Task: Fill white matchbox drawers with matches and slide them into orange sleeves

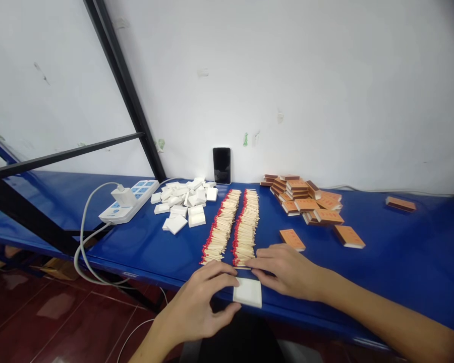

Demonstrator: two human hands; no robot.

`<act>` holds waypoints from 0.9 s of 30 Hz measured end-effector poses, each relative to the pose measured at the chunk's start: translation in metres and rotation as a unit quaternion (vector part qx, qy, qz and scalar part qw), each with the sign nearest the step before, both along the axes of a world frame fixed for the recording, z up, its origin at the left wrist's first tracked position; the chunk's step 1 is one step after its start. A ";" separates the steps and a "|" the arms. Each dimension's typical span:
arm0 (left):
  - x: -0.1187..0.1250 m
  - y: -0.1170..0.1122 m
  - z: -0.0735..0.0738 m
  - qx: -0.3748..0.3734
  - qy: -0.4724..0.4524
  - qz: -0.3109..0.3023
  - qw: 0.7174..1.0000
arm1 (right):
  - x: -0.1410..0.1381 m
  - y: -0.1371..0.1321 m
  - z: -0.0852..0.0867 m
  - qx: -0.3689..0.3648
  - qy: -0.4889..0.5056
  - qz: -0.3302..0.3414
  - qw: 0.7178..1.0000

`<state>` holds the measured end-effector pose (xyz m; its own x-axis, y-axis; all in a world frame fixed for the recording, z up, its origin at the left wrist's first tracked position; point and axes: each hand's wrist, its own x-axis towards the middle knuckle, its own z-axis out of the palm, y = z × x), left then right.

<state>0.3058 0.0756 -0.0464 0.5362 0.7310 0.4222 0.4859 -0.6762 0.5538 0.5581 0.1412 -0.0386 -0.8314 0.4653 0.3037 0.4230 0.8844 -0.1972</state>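
Observation:
My left hand [202,297] pinches the left side of a white matchbox tray [248,293] between thumb and fingers, at the table's front edge. Its hollow side faces up, and no matches show inside. Just beyond it, the fingertips of my right hand [283,269] are closed at the near end of the right row of matches [245,232]. A few matchsticks lie at those fingertips; how many is hard to see. A second row of matches [221,227] runs alongside on the left, red heads mostly pointing left.
Behind on the left lies a pile of white matchbox trays [187,194]. Orange-brown matchboxes [306,201] are heaped at right, with several loose ones around. A phone [222,165] leans against the wall. A power strip [130,201] with cables sits by a black metal frame [124,80].

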 end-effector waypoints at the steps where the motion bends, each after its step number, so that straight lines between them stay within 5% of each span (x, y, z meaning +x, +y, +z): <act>1: 0.000 0.000 0.000 0.000 0.001 0.002 1.000 | 0.000 0.000 0.000 -0.002 0.000 0.003 1.000; 27: -0.004 0.000 -0.008 0.012 0.044 0.032 0.998 | 0.001 -0.004 0.014 -0.086 -0.061 -0.018 0.994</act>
<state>0.3020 0.0751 -0.0541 0.5244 0.7549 0.3937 0.5744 -0.6550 0.4909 0.5591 0.1368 -0.0249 -0.8391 0.5315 0.1160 0.4833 0.8262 -0.2896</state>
